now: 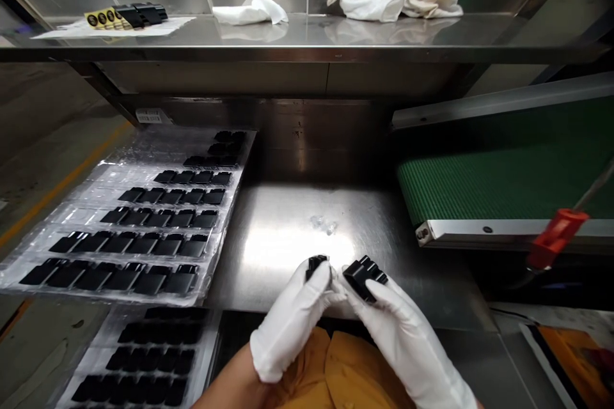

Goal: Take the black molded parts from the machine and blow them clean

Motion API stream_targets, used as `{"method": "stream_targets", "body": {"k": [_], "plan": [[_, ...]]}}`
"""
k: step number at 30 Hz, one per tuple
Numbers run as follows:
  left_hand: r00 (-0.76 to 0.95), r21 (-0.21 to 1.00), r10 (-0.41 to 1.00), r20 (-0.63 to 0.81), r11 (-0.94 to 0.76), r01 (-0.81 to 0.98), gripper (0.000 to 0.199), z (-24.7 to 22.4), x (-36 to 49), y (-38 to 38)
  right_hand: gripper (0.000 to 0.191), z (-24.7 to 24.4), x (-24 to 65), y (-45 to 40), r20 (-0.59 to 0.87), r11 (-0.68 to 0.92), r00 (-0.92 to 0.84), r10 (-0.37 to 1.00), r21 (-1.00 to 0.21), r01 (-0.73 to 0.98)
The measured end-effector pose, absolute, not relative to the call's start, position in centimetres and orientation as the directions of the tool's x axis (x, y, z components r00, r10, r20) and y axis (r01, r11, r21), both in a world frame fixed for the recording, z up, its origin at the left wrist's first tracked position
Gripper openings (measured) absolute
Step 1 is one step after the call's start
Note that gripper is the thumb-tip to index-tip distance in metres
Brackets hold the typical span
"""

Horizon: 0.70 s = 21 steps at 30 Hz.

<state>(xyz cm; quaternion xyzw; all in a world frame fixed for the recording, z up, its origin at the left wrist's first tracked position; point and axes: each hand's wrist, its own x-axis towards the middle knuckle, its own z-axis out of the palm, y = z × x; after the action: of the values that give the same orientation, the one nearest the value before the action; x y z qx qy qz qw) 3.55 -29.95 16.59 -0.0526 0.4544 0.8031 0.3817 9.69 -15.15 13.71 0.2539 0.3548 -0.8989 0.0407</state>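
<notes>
In a white glove, my left hand (307, 297) is closed around a small black part (316, 263), which its fingers partly cover. Close beside it on the right, my right hand (391, 313), also gloved, grips black parts (365, 276) that look stacked together. The fingertips of the two hands meet or nearly meet above the front of the steel table (288, 223). A clear plastic tray (204, 284) at the left holds rows of similar black parts.
Below that tray is a second tray of black parts (153, 332). A green conveyor belt (503, 172) stands at the right, with a red tool (556, 239) hanging before it. White cloths (369, 0) and a yellow sticker strip (106, 18) lie on the upper steel shelf (307, 35).
</notes>
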Motion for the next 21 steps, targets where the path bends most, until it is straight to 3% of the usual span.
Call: {"method": "stream_targets", "body": {"k": [3, 5, 8, 11, 17, 21], "plan": [[-0.62, 0.359, 0.584, -0.524, -0.509, -0.783, 0.021, 16.4, 2.8, -29.4, 0.028, 13.6, 9.1, -14.9, -0.528, -0.81, -0.848, 0.039, -0.514, 0.282], [-0.579, 0.24, 0.581, -0.572, -0.556, -0.796, 0.024, 16.1, 2.4, -29.3, 0.024, 13.5, 8.8, -14.9, -0.577, -0.863, -0.817, -0.013, -0.406, 0.301], [-0.561, 0.211, 0.612, -0.558, -0.549, -0.809, 0.038, 15.8, 2.2, -29.4, 0.011, 13.5, 8.9, -14.9, -0.611, -0.936, -0.79, -0.049, -0.248, 0.25], [-0.568, 0.249, 0.639, -0.519, -0.523, -0.815, 0.05, 15.7, 2.2, -29.6, 0.011, 13.9, 9.3, -15.1, -0.613, -0.965, -0.785, -0.094, -0.139, 0.224], [-0.598, 0.267, 0.66, -0.455, -0.539, -0.799, 0.044, 16.0, 2.5, -29.3, 0.015, 15.2, 9.6, -15.7, -0.574, -0.963, -0.803, -0.157, -0.09, 0.253], [-0.559, 0.108, 0.696, -0.452, -0.579, -0.808, 0.04, 16.0, 2.8, -29.0, 0.018, 15.2, 9.6, -15.8, -0.546, -0.963, -0.818, -0.18, -0.072, 0.26]]}}
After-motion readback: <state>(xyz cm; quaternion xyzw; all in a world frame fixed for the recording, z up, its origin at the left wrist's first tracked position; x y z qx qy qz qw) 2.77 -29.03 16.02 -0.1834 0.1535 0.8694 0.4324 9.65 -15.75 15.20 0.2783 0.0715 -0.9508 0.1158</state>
